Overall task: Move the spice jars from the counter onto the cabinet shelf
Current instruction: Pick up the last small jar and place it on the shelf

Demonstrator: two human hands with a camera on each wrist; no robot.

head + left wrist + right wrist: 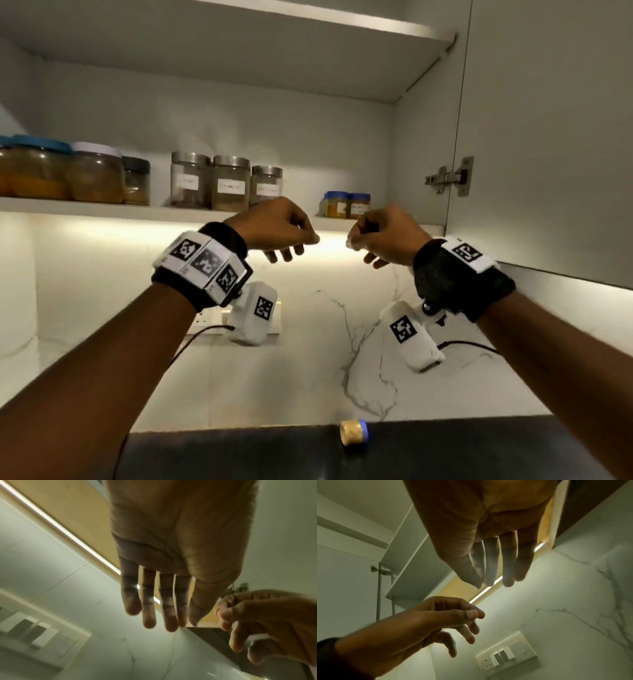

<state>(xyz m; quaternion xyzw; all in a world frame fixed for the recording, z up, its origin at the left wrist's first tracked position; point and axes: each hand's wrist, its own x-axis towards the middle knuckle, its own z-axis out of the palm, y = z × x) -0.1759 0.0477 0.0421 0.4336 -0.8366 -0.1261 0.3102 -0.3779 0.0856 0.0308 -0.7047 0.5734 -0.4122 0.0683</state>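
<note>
A small blue-lidded spice jar [354, 432] of pale powder lies on its side on the dark counter [239, 455], near the back edge. Two similar blue-lidded jars [347, 205] stand at the right end of the lower cabinet shelf [102, 209]. My left hand [291, 243] and right hand [366, 246] hang side by side in front of the shelf edge, just below those jars. Each hand has loose fingers and holds nothing. The wrist views show the left hand [163, 615] and the right hand [494, 577] empty, fingers nearly straight.
Three steel-lidded labelled jars [229, 183] stand mid-shelf, and larger jars [72, 171] stand at the left. The cabinet door [548, 137] stands open on the right, its hinge [448, 177] exposed. A switch plate [506, 657] sits on the marble backsplash, under a lit strip.
</note>
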